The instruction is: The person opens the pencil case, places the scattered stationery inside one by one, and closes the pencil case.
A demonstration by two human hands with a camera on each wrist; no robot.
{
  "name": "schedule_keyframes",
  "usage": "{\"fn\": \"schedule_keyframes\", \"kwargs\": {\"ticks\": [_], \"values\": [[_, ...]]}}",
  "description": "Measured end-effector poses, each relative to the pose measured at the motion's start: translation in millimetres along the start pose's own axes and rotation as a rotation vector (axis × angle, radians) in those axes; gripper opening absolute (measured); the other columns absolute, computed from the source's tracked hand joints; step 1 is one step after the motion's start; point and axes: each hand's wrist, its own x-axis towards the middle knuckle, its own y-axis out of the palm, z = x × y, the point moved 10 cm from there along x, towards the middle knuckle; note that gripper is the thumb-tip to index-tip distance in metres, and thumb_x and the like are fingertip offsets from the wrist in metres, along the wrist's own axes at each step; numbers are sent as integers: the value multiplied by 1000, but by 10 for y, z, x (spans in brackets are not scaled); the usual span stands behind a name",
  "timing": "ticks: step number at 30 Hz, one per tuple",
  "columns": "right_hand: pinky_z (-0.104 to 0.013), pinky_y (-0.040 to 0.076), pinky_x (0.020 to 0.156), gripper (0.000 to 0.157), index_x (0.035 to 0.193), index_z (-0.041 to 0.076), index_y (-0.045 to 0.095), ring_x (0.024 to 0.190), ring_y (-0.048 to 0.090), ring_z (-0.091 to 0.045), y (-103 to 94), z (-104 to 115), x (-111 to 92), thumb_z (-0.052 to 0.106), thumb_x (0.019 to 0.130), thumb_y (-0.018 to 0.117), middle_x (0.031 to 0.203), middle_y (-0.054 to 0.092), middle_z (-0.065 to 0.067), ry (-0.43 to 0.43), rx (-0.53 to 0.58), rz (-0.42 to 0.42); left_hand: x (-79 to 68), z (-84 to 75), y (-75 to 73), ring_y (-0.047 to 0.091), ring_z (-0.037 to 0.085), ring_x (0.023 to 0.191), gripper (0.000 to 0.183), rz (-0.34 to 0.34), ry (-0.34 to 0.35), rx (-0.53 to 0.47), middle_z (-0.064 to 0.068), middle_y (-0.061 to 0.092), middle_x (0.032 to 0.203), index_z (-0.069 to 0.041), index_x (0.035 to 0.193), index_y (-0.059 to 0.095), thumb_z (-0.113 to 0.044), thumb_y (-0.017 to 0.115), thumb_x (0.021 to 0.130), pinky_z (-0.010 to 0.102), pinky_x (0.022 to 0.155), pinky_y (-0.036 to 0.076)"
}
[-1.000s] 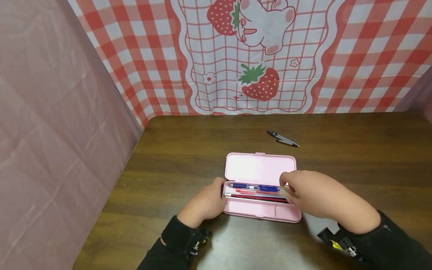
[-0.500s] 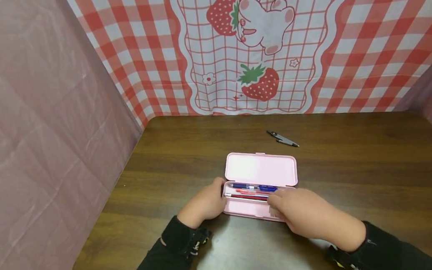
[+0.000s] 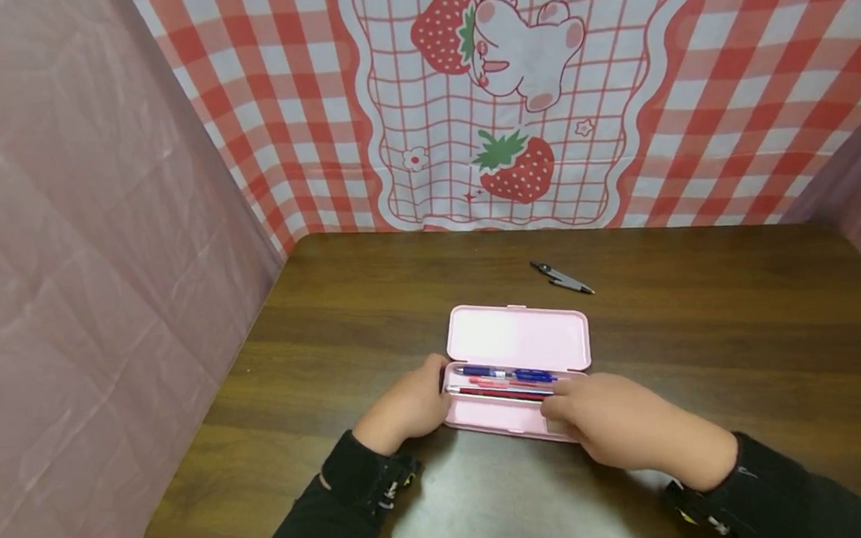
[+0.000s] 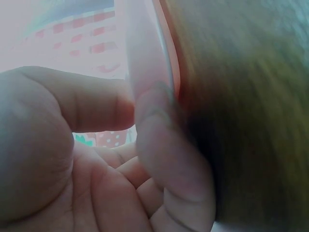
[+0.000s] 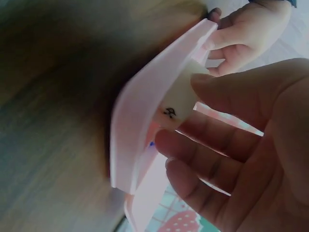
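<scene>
Your right hand (image 3: 609,416) has moved nearer you, pinching the off-white eraser (image 5: 179,95) (likely light, slightly soft; hold its sides); your left hand (image 3: 408,401) grips the pencil case (image 3: 489,415).

Glare pools on a wooden tabletop (image 3: 477,499) and whitens the open pink lid (image 3: 491,331) in the head view; both wrist views look hazy, the tabletop blurred, shadow darkening beside the pink case (image 5: 130,130).
</scene>
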Motion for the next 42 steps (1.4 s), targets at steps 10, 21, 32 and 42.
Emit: {"fn": "schedule_keyframes", "kwargs": {"ticks": [10, 21, 32, 42], "values": [[-33, 49, 69, 5, 96, 22, 65, 73, 47, -5, 10, -8, 21, 22, 91, 66, 82, 53, 14, -41, 47, 7, -1, 12, 12, 55, 22, 87, 43, 15, -17, -15, 12, 59, 121, -7, 135, 43, -23, 53, 97, 42, 82, 47], [-35, 51, 67, 10, 94, 21, 62, 70, 51, -7, 41, -150, 51, 27, 90, 68, 84, 59, 10, 69, -2, 19, -3, -4, -2, 55, 20, 88, 41, 5, 15, -1, 12, 59, 123, -6, 134, 43, -22, 52, 97, 41, 83, 48], [-35, 50, 65, 11, 85, 21, 62, 65, 49, -7, 71, -177, 71, 26, 87, 71, 77, 57, 9, 76, -20, 16, -3, -2, -4, 55, 20, 89, 42, 7, 4, -12, 11, 58, 124, -6, 134, 43, -24, 52, 97, 41, 84, 47], [-33, 47, 63, 13, 84, 21, 62, 64, 45, -8, 53, -228, 105, 27, 86, 72, 75, 54, 11, 86, 34, 59, 3, 14, 11, 54, 22, 88, 43, 20, -19, -12, 11, 58, 122, -7, 135, 43, -24, 54, 97, 41, 82, 47]]}}
